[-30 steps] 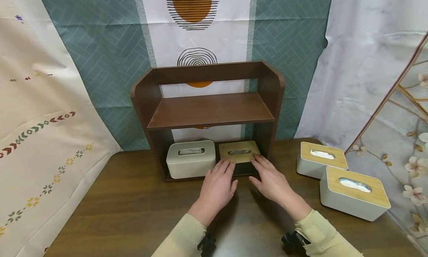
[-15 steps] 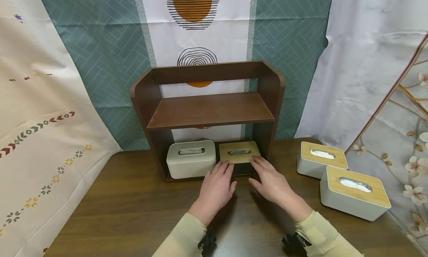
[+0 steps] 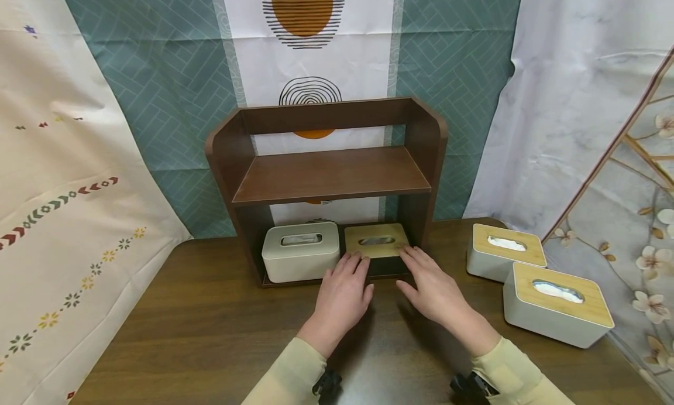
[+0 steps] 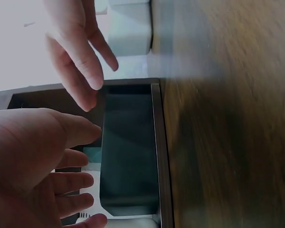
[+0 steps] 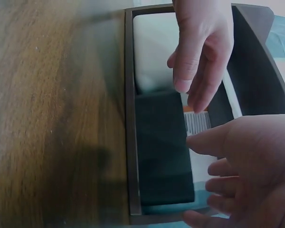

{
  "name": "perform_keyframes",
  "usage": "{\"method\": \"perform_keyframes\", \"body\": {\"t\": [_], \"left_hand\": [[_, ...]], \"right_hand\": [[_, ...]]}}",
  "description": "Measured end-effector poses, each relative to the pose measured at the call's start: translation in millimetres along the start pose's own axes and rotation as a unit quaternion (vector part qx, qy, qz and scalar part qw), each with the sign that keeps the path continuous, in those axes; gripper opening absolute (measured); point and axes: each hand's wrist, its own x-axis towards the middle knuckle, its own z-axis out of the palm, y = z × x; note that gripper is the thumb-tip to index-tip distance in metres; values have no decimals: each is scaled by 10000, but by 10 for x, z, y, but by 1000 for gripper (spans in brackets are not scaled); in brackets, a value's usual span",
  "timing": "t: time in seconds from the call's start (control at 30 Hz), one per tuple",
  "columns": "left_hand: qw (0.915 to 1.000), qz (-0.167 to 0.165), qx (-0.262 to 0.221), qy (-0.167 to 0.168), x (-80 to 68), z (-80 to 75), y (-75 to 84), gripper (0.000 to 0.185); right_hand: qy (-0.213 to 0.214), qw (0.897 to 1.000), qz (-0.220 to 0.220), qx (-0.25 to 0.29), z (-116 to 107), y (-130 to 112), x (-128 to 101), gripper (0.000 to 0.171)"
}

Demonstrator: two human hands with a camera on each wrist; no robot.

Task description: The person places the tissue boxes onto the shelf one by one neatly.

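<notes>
Moved right a bit, the right hand [image 3: 430, 285], like the left hand [image 3: 342, 294], is held straight-fingered, and the dark box [image 3: 379, 248] should be nudged evenly.

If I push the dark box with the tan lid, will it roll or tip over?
Rolling seems unlikely: the dark box looks flat-sided. It probably won't tip easily, being wider than tall. It looks straight-edged, so likely stiff.

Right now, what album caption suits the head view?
Left hand and right hand at a dark-sided box beside a cream box in the lower level of the brown shelf.
</notes>
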Motion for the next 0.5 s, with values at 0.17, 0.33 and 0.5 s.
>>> {"method": "perform_keyframes", "body": {"t": [0.17, 0.33, 0.5], "left_hand": [[9999, 52, 61, 116, 13, -21, 72, 53], [9997, 122, 119, 191, 32, -61, 189, 51], [9998, 175, 122, 64, 79, -105, 332, 52]], "right_hand": [[132, 9999, -29, 0, -124, 11, -98, 68], [194, 9998, 28, -66, -266, 44, -229, 69], [279, 9994, 109, -156, -397, 138, -365, 69]]}}
